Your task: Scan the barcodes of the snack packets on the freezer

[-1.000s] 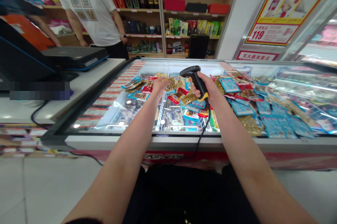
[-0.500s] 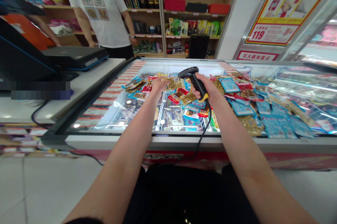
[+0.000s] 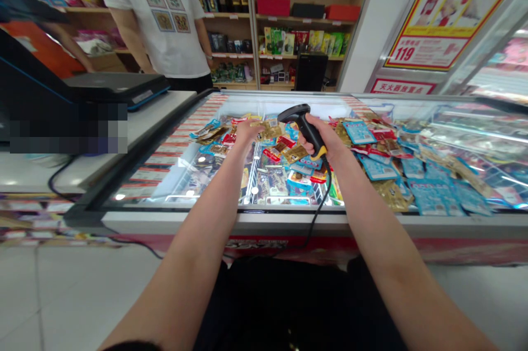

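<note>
Corded barcode scanner (image 3: 304,126) clamped in right hand's (image 3: 325,139) grip, left hand's (image 3: 246,133) grip unclear at snack packets (image 3: 284,175) inside chest freezer (image 3: 247,218); full heap left, honestly.

I watch through head-worn camera: faces forward, down past left hand (image 3: 246,133) and right hand (image 3: 325,141), close above chest freezer (image 3: 264,220).

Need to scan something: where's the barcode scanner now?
In the head view, the barcode scanner sits in the right hand, above the chest freezer's snack packets, beside the left hand.
</note>
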### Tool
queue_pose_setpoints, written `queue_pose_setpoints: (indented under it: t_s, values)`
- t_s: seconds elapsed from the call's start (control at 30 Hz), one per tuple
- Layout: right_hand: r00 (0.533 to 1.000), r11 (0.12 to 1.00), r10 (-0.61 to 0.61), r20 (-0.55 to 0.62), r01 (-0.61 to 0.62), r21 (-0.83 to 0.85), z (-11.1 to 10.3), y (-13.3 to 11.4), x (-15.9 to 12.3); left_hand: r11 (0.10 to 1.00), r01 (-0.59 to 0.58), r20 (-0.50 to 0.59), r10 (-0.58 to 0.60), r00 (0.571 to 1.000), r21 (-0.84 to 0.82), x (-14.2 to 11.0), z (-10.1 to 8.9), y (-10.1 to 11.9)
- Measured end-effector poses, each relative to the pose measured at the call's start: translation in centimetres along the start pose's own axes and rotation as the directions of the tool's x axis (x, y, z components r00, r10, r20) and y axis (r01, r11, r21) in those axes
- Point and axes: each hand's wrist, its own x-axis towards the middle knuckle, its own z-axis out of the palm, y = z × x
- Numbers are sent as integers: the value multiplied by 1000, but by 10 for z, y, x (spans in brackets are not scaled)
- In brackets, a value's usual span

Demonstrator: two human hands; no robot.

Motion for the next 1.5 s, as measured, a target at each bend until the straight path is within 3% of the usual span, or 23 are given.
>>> queue_pose_setpoints:
  t_s: [0.1,0.3,0.5,0.6,0.67,0.8,0.9,0.97,1.03,1.1,1.17,1.27,1.4,1.5]
  values:
    - [1000,1000,-4,-6,4,8,0,0,0,990,-37,-45,44,998,139,8,-6,-6]
    - [1000,1000,3,-18,-3,21,-1,0,0,945,-5,-133,51,990,328,17,-33,-9]
    - [999,999,12,-34,-10,38,1,-2,-1,861,134,-262,-1,965,491,7,-65,-1]
    - [999,999,16,-36,-14,43,1,-2,0,790,200,-335,7,942,579,0,-69,2]
    - [999,999,18,-36,-16,45,0,-1,0,772,168,-346,71,936,613,-5,-65,5]
    - [999,999,19,-36,-17,50,0,-1,0,760,-12,-187,175,967,650,-14,-44,14]
    - [999,998,20,-34,-18,55,0,-1,1,735,-175,149,101,984,655,-22,-28,24]
    - [999,998,19,-33,-17,57,-1,0,2,732,-276,403,2,915,623,-28,-19,31]
    - [999,998,21,-33,-20,56,-2,0,3,711,-355,542,-43,839,606,-34,-12,35]
    - [999,998,23,-38,-21,54,-2,1,4,668,-414,574,-24,818,618,-40,-6,37]
    - [999,999,24,-44,-22,49,-2,1,4,641,-430,566,-9,824,636,-43,1,37]
    - [998,999,28,-49,-26,46,0,0,3,660,-406,553,-18,833,632,-46,7,35]
    - [998,998,33,-45,-31,54,1,-1,2,746,-361,516,26,856,559,-43,9,32]
    - [998,998,24,-54,-21,53,1,0,3,875,-267,473,51,880,403,-37,9,26]
